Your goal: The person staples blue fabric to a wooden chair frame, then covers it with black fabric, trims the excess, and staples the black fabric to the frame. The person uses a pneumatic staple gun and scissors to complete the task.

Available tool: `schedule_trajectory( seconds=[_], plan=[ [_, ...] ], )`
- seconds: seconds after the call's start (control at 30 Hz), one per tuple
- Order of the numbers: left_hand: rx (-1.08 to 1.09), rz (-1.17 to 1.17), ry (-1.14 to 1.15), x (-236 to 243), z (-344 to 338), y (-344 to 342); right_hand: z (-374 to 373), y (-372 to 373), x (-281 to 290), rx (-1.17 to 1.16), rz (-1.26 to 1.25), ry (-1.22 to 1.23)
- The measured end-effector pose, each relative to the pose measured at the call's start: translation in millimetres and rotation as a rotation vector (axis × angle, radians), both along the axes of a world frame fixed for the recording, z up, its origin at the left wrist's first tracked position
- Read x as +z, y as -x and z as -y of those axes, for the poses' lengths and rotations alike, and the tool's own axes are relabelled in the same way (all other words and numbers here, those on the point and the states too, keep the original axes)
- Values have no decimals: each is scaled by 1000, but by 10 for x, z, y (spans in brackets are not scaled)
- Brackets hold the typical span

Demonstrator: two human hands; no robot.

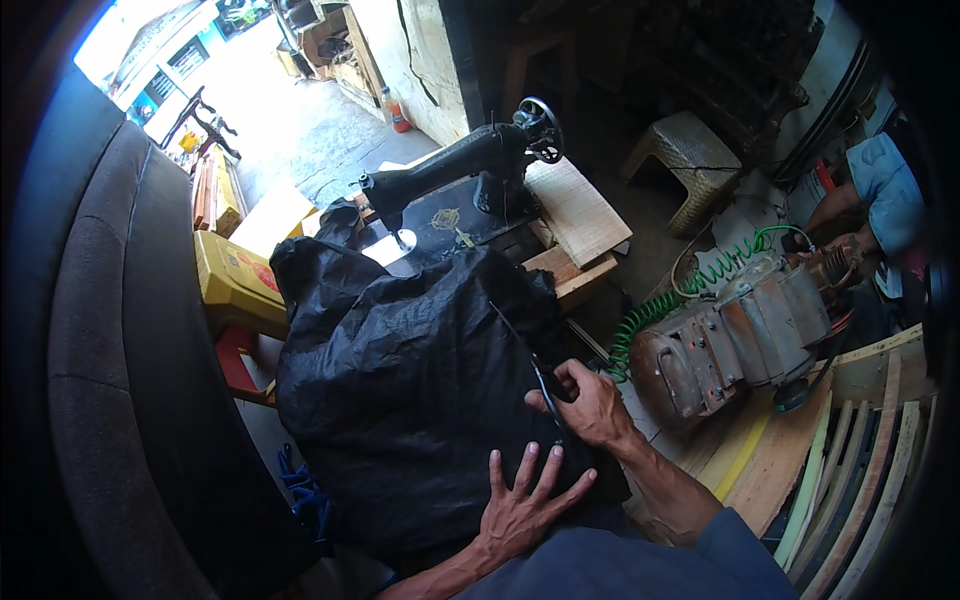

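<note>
Right hand (594, 408) grips scissors (542, 380), left hand (522, 512) splayed flat on black fabric (390, 400).
Likely cutting step; next snip needs fabric taut.

Black cloth (400, 400) looks wrinkled and faintly glossy, the sewing machine (440, 178) smooth metal.

Sewing machine (455, 168) sits on the worktop (580, 212) | cloth (400, 390) spreads before it | scissors (541, 376) over cloth's right side | upholstery (90, 330) out left | compressor (730, 335) out right, stool (690, 150) behind
</note>
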State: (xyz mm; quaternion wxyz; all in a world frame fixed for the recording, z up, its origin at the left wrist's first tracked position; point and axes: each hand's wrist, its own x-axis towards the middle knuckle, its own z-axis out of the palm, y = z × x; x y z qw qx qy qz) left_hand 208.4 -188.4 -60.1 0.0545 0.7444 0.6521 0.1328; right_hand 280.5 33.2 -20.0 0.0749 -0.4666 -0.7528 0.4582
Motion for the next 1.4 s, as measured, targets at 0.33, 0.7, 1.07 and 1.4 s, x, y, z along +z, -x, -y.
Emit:
schedule_trajectory(
  seconds=[0.33,0.7,1.07,1.4],
  plan=[
    [9,-15,0,6,-22,-14,-491,328,75,62,-32,25],
    [45,90,-36,20,-76,-94,-2069,610,738,799,280,45],
    [527,203,-295,585,-1319,867,-2500,1363,962,1098,563,-175],
    [652,34,-58,336,-1617,902,-2718,1769,714,1298,516,-19]
  ],
)
